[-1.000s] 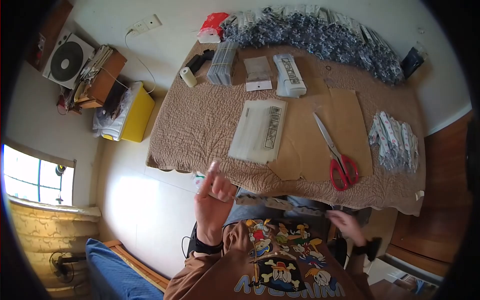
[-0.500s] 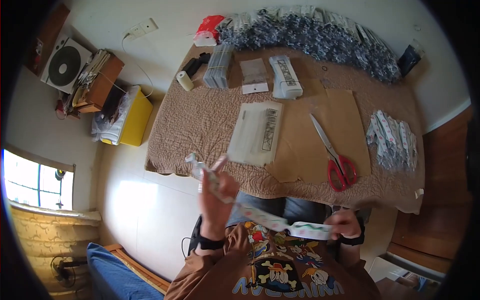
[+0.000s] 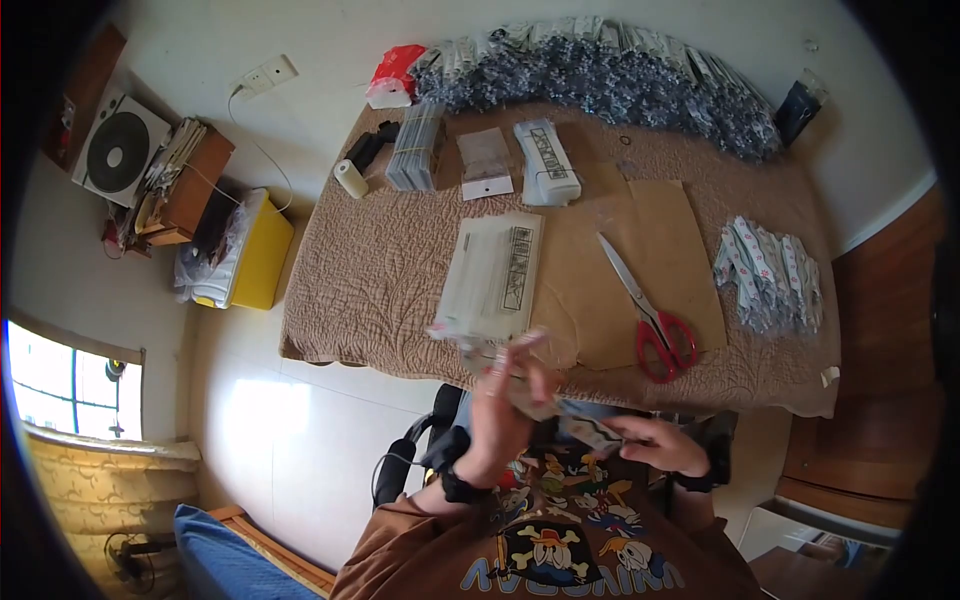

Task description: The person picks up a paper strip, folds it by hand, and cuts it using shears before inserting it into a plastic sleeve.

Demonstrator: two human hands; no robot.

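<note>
A white patterned strip (image 3: pixel 588 431) with green and reddish marks stretches between my hands, above my lap at the table's front edge. My left hand (image 3: pixel 500 420) is closed on it, its fingers partly smeared by motion, and a blurred end of the strip sticks out past them over the table edge. My right hand (image 3: pixel 662 446) grips the other end between thumb and fingers. Just beyond my left hand lies a stack of clear plastic bags (image 3: pixel 488 270) with dark print. Red-handled scissors (image 3: pixel 650 318) rest on a cardboard sheet (image 3: pixel 585 290), apart from both hands.
A pile of similar patterned strips (image 3: pixel 768 275) lies at the right. Along the back runs a long row of bundled packs (image 3: pixel 590 75). Banded bundles (image 3: pixel 415 150), a small clear bag (image 3: pixel 486 160), and a white roll (image 3: pixel 350 180) stand farther back on the quilted cover (image 3: pixel 350 270).
My left hand has moved right, closer to my right hand, which has shifted slightly left and up. The strip between them now spans a shorter gap. The view has shifted slightly.
</note>
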